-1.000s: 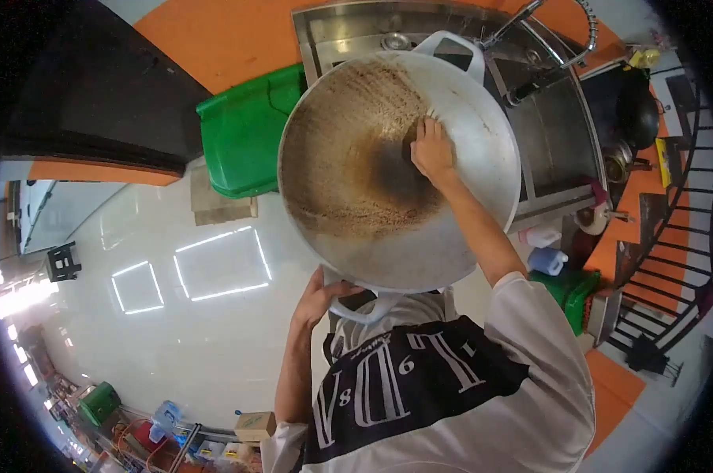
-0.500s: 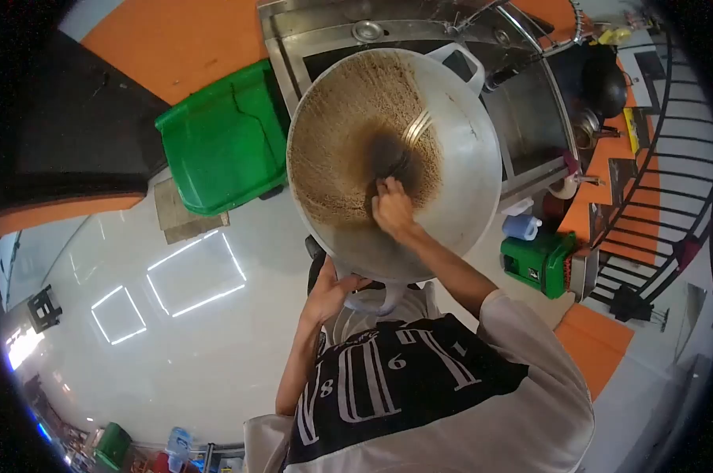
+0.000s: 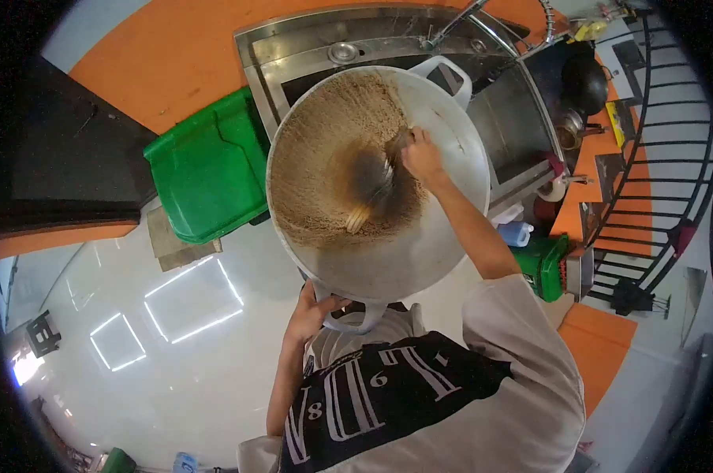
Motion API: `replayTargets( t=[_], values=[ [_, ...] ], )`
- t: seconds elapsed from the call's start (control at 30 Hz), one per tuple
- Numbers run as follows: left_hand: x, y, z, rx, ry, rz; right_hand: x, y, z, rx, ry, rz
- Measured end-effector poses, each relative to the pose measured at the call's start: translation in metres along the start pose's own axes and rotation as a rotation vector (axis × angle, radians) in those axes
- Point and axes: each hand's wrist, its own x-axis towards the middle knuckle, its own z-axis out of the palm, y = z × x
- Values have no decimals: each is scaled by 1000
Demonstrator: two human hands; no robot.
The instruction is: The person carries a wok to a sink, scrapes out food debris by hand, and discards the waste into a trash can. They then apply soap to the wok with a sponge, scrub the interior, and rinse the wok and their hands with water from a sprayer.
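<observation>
A large silver-grey wok (image 3: 451,205) with two loop handles fills the middle of the head view, its open side towards me. Brown residue (image 3: 313,150) coats the left and middle of its inside, with a dark patch at the bottom; the right side is bare metal. My right hand (image 3: 422,156) is closed on a dark scouring pad (image 3: 397,145), pressed to the inner wall at upper right. Lower left, my left hand (image 3: 307,315) grips the wok's near handle (image 3: 364,317) by the rim. Its fingertips are partly hidden.
Behind the wok is a steel sink counter (image 3: 270,55) with a tap (image 3: 451,27). A green bin (image 3: 207,169) stands left; another green container (image 3: 544,268) and a blue jug (image 3: 516,233) are at right. Black railings (image 3: 648,150) curve along the far right.
My right hand has moved from the wok's lower middle up and right along the inner wall with the scouring pad. The wok appears slightly lower and left in view; my left hand still grips it.
</observation>
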Motion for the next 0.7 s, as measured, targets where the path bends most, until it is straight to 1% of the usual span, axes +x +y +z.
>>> replayTargets(
  t=[0.03,0.17,0.23,0.27,0.33,0.4,0.43,0.5,0.53,0.6,0.63,0.7],
  values=[
    [0,-1,0,0,11,0,1,4,3,-106,-69,-41],
    [1,-7,0,-99,40,4,-17,1,25,-132,-147,-96],
    [9,-13,0,-115,29,29,-40,-13,34,-157,-18,-148],
    [11,-19,-1,-101,23,29,-57,-26,35,-153,-19,-143],
    [13,-23,0,-86,18,34,-86,-59,34,-33,-96,-4],
    [15,-21,2,-107,14,36,-112,-84,40,43,-158,39],
    [15,-20,3,-104,19,41,-123,-96,39,48,-154,35],
    [15,-18,4,-102,25,39,-139,-118,31,192,-107,58],
    [16,-18,4,-98,26,42,-142,-131,24,194,-102,56],
    [16,-19,2,-30,-7,61,-145,-155,2,375,-315,137],
    [17,-18,-1,-24,-6,64,-146,-165,-6,379,-310,136],
    [20,-16,-5,99,-42,53,-146,-183,-21,457,-310,132]
  ],
)
